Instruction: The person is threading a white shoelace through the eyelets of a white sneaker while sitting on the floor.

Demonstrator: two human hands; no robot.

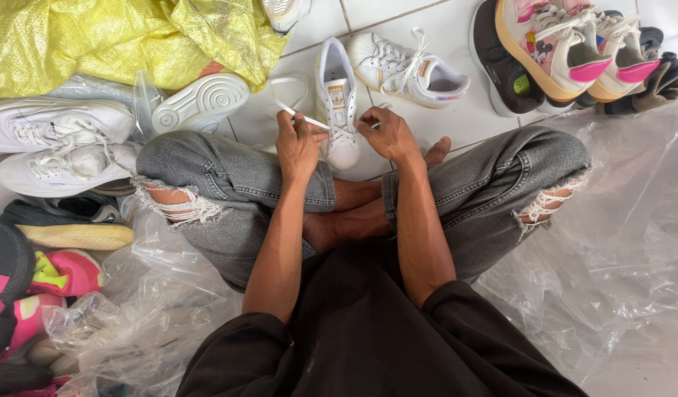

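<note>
My left hand (296, 141) is pinched shut on one end of a white shoelace (309, 117), the stiff tip sticking out past my fingers toward the shoe, with the slack of it looping back on the floor tiles (456, 117) beyond my knuckles. My right hand (386, 134) is closed narrow too, fingertips drawn together at the other side of the lacing; I think it holds the second lace end, though only a sliver of white shows there and I cannot be sure. Between the two hands stands the white sneaker (337, 110), toe toward me, resting on the tiles just past my crossed bare feet. Its mate (406, 68) lies just beside it, up and to the right, on its side. Farther out sit a pair of white shoes (59, 143) by my left knee, a yellow sack (118, 37) above them, pink-trimmed shoes (574, 44) at the far right, and clear plastic sheeting (618, 250) beside my right leg. The trouble I see: nothing steadies the shoe, so a hard pull could tip or drag it, and the loose loop could snag or slip back out of an eyelet if one end is drawn further than the other.
</note>
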